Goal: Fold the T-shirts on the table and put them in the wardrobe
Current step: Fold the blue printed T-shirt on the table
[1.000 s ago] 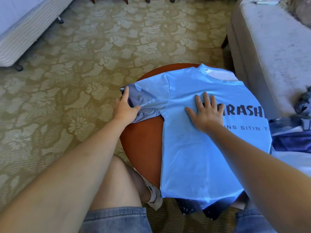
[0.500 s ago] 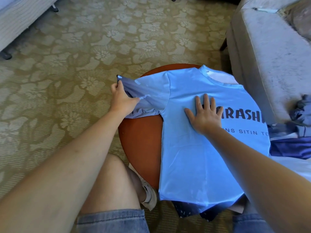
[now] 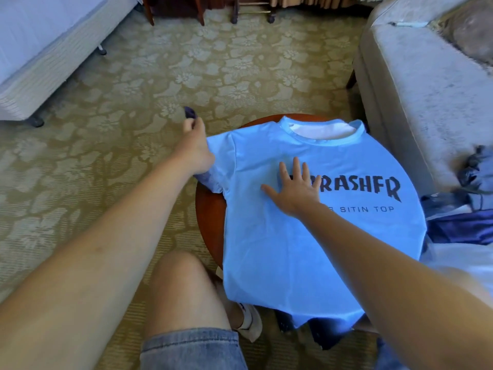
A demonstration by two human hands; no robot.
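Observation:
A light blue T-shirt [image 3: 306,252] with black lettering lies face up over a small round wooden table [image 3: 210,217], its hem hanging off the near edge. My left hand [image 3: 196,148] grips the end of the shirt's left sleeve and holds it raised and stretched out past the table's left side. My right hand [image 3: 296,190] lies flat with spread fingers on the chest, covering the start of the print.
More clothes [image 3: 464,206], dark blue and white, are piled at the right beside a grey sofa [image 3: 426,84]. A bed [image 3: 40,54] stands at the far left. Patterned carpet [image 3: 200,70] surrounds the table. My bare knee [image 3: 181,287] is just left of the table.
My left hand has pulled the sleeve up and outward, away from the table. My right hand has stayed pressed on the chest. The view has tilted up, showing more of the lettering.

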